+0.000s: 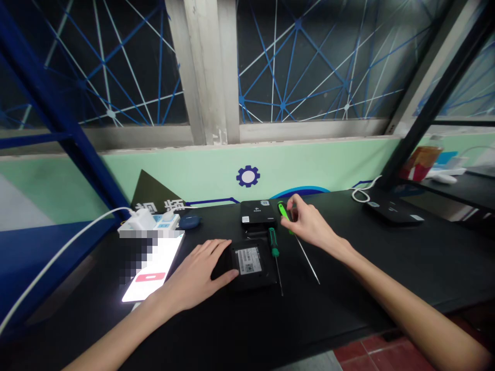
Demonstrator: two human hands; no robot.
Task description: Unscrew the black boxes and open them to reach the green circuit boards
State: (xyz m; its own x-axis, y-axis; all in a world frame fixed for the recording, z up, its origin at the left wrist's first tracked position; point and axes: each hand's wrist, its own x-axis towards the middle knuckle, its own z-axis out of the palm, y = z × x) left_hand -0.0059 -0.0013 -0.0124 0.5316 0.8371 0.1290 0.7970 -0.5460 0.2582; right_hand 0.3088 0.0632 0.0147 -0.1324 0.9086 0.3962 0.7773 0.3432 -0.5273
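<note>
A black square box (pixel 253 281) with a white printed label lies flat on the black table. My left hand (pixel 201 273) is stretched along its left side, fingers extended, with the thumb at the label's edge. My right hand (pixel 309 222) is curled around the bright green handle of a screwdriver (pixel 307 257), thumb over the handle. The long metal shaft slants toward me. Between the box and that tool lies a second screwdriver (pixel 273 242) with a dark green handle. Behind the labelled box sits another black box (pixel 257 212) with small stickers.
On the left lies a lit tablet-like screen (pixel 154 273). A power strip (pixel 166 222) with a white charger (pixel 142 219) and cable stands behind it, beside a dark blue case (pixel 189 222). A flat black device (pixel 392 212) and white cable (pixel 361 193) are at the right.
</note>
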